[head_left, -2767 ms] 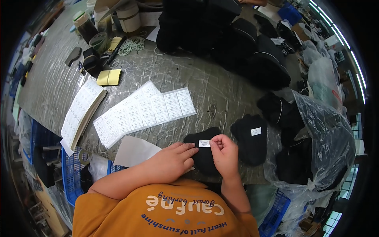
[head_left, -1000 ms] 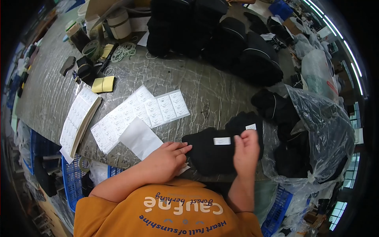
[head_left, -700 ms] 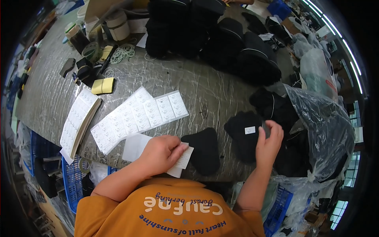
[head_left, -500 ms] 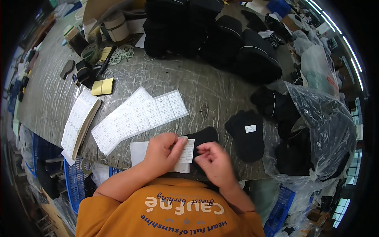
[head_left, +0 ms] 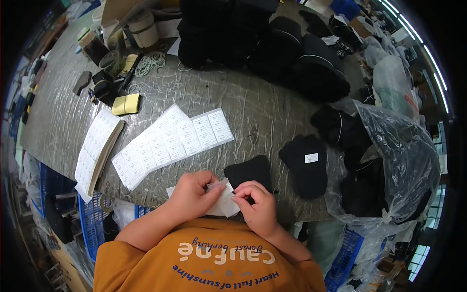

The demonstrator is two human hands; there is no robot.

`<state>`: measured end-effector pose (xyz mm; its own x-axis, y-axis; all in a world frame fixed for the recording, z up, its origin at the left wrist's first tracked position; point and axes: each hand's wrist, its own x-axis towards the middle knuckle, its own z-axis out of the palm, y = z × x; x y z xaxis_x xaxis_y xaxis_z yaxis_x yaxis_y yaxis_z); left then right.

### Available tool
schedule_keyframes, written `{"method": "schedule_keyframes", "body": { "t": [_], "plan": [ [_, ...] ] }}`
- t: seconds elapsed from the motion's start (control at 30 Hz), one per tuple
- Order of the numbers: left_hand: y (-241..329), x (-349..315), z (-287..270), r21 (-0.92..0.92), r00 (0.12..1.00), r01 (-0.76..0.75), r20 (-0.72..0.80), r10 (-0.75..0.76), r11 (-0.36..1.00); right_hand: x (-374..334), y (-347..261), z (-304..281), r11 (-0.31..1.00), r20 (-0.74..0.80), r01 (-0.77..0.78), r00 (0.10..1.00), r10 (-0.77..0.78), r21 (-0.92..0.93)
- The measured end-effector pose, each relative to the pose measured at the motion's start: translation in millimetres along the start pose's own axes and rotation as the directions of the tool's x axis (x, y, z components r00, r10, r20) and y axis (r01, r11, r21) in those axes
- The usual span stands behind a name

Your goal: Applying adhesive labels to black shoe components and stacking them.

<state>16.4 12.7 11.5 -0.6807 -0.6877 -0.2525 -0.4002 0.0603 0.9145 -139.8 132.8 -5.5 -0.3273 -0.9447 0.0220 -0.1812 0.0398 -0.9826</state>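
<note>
A sheet of white printed labels (head_left: 224,205) is held between the thumb and fingers of my left hand (head_left: 194,193), its near part bent. At the sheet's right edge my right hand (head_left: 257,204) pinches with thumb and forefinger; whether a single label has come loose there I cannot make out. Just beyond my hands lies a flat black fabric piece (head_left: 249,171), partly covered by them. To its right rests another black fabric piece (head_left: 304,177) with a small white label (head_left: 311,158) on it.
More label sheets (head_left: 170,141) and a thick label stack (head_left: 97,151) lie to the left. Bundled black goods (head_left: 316,73) are piled at the back. A clear plastic bag (head_left: 399,146) of black goods stands right. Yellow pads (head_left: 125,104), elastic bands (head_left: 150,63) and jars (head_left: 92,45) sit far left.
My right hand has moved left onto the label sheet's edge and pinches there. The sheet has tilted and bent, and more of the black piece beyond my hands now shows.
</note>
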Motion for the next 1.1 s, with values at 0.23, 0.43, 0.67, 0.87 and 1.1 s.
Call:
{"method": "schedule_keyframes", "body": {
  "t": [0.23, 0.43, 0.67, 0.87, 1.1],
  "plan": [
    [-6.1, 11.2, -7.7, 0.346, 0.923, -0.383, 0.185, 0.338, 0.857, 5.3, 8.1, -25.2, 0.989, -0.362, -0.114, 0.922, 0.139, 0.091],
    [-7.7, 11.5, 11.4, 0.405, 0.727, -0.68, 0.482, 0.489, 0.611, 21.7, 27.1, -34.4, 0.976, -0.268, -0.214, 0.944, 0.193, -0.049],
    [-6.5, 10.7, 9.6, 0.44, 0.726, -0.677, 0.532, 0.435, 0.59, 22.8, 27.3, -27.2, 0.962, -0.252, -0.26, 0.94, 0.232, -0.087],
    [-6.7, 10.2, 9.9, 0.438, 0.732, -0.668, 0.532, 0.426, 0.601, 21.6, 32.1, -22.5, 0.961, -0.296, -0.255, 0.931, 0.215, -0.105],
    [-7.4, 10.5, 9.7, 0.442, 0.718, -0.685, 0.543, 0.436, 0.579, 21.2, 35.8, -20.1, 0.965, -0.312, -0.235, 0.931, 0.188, -0.121]
  ]
}}
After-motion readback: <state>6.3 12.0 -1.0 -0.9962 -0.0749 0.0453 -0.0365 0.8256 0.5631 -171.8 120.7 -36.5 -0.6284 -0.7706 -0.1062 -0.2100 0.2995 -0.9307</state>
